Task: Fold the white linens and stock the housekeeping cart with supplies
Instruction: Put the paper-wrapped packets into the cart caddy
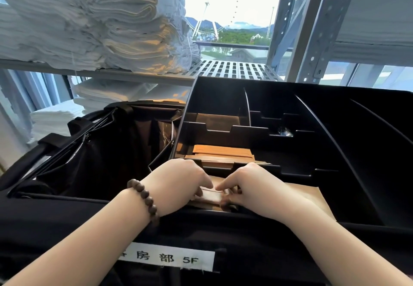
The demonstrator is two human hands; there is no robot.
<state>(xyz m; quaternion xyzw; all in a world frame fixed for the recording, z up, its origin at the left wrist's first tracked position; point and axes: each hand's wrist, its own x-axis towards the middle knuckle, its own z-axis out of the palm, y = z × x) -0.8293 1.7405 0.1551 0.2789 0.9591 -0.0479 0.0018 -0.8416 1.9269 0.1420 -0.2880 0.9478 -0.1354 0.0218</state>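
So the brown packets (211, 197) sit in the nearest slot of the cart's black tray (335, 151), lying flat with the long side running left to right. Both hands are on them. The left hand (178, 180), the 1 with the bead bracelet (145, 198), has its fingers (201, 187) curled over the left end. The right hand (252, 187) pinches the right end, fingers bent and close together. 1 slot back there's an orange stack (219, 151). A black bag (100, 151) hangs open on the left, and white linens (89, 17) pile up on the shelf (234, 69) behind.
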